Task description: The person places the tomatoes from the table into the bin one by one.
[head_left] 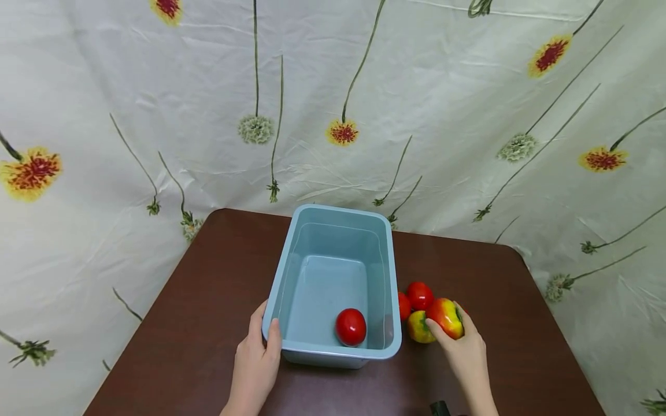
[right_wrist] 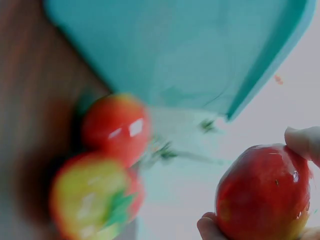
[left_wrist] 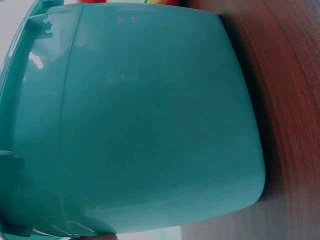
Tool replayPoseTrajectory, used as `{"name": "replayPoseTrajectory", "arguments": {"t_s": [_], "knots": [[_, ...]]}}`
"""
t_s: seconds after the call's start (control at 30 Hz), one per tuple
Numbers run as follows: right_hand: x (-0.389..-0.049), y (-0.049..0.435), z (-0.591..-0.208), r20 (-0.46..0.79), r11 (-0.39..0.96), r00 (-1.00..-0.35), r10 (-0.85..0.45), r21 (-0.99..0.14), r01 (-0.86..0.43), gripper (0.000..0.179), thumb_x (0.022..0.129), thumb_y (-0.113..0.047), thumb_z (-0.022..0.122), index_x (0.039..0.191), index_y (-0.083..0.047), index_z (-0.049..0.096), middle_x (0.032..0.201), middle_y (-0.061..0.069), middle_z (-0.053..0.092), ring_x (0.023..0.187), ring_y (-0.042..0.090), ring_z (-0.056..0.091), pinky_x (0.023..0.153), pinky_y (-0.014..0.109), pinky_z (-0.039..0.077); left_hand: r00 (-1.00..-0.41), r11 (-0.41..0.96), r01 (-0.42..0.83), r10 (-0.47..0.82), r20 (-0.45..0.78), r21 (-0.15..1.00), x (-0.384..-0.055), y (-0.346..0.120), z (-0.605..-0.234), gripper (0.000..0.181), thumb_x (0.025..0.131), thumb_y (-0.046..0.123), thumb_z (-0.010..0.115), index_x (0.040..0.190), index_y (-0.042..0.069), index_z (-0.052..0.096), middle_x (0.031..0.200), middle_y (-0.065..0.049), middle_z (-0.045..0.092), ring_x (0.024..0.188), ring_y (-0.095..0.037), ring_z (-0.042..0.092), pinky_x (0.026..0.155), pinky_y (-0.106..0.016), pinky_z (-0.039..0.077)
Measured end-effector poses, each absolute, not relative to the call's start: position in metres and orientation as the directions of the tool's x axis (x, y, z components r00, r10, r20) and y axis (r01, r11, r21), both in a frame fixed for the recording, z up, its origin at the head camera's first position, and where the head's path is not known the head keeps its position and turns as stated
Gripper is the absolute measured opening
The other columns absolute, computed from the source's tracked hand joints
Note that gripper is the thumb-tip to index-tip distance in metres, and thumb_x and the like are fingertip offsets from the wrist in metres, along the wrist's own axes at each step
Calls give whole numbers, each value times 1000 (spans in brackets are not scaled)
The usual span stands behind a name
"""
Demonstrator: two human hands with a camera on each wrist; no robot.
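Note:
A blue-grey plastic bin (head_left: 340, 237) stands on the brown table, with one round red fruit (head_left: 351, 327) inside near its front right corner. My left hand (head_left: 255, 364) grips the bin's rim at the near left corner, thumb over the edge. Just right of the bin, my right hand (head_left: 465, 346) holds a shiny red-and-yellow apple (head_left: 442, 316) between thumb and fingers. In the right wrist view this apple (right_wrist: 265, 192) appears raised, apart from the other fruits. Beside it lie a yellow fruit with a green top (head_left: 420, 328) and two red fruits (head_left: 419, 295), one partly hidden by the bin.
The dark brown table (head_left: 208, 300) extends to both sides of the bin. Behind it hangs a pale cloth (head_left: 208, 86) printed with flowers. A small black object (head_left: 439, 408) shows at the bottom edge, near my right forearm.

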State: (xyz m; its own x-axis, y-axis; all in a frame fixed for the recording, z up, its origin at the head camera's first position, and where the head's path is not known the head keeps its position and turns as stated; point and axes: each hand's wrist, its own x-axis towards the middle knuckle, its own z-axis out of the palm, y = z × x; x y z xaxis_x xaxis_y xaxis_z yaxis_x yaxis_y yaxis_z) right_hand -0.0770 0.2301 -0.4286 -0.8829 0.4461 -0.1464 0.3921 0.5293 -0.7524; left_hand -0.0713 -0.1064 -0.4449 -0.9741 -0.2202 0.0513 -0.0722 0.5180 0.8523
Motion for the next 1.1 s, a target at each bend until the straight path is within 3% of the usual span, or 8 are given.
{"name": "replayPoseTrajectory", "arguments": {"t_s": [0.13, 0.27, 0.5, 0.63, 0.87, 1.1], "knots": [[-87, 218, -405, -137, 502, -915, 379, -800, 328, 87, 89, -56, 65, 155, -12, 29, 146, 19, 45, 118, 35, 47, 98, 49, 49, -972, 520, -61, -225, 67, 852, -72, -106, -446, 42, 105, 34, 41, 146, 21, 41, 124, -15, 67, 104, -32, 67, 88, -52, 49], [-97, 204, -389, -92, 526, -947, 309, -813, 250, 81, 88, -50, 68, 154, -19, 32, 143, 16, 48, 116, 31, 50, 91, 43, 53, -974, 524, -60, -216, 65, 849, -73, -106, -447, 43, 105, 33, 41, 147, 19, 40, 125, -17, 66, 105, -34, 67, 87, -53, 50], [-116, 180, -379, 51, 615, -991, 120, -788, 34, 77, 86, -39, 75, 150, -17, 40, 141, 14, 53, 114, 30, 55, 85, 43, 56, -977, 526, -50, -201, 67, 849, -74, -105, -445, 45, 106, 33, 41, 148, 18, 38, 128, -20, 64, 107, -36, 66, 87, -56, 50], [-129, 174, -381, 73, 646, -997, -10, -761, -62, 77, 82, -37, 79, 148, -17, 43, 140, 11, 54, 116, 29, 56, 84, 41, 58, -977, 521, -42, -198, 73, 852, -74, -105, -444, 45, 106, 33, 40, 149, 17, 38, 128, -20, 64, 108, -36, 66, 87, -56, 49], [-142, 163, -382, 73, 713, -984, -162, -681, -168, 82, 79, -40, 81, 148, -16, 44, 138, 7, 55, 114, 23, 57, 82, 36, 58, -975, 510, -78, -220, 43, 857, -73, -107, -445, 45, 106, 34, 39, 148, 19, 39, 128, -18, 65, 107, -34, 66, 88, -55, 49], [-145, 153, -385, 88, 811, -963, -255, -522, -263, 86, 76, -29, 85, 148, -11, 44, 140, 10, 53, 119, 26, 57, 85, 41, 58, -975, 513, -83, -220, 38, 854, -73, -105, -445, 45, 106, 35, 38, 148, 20, 39, 128, -18, 64, 108, -36, 65, 89, -56, 48]]}}
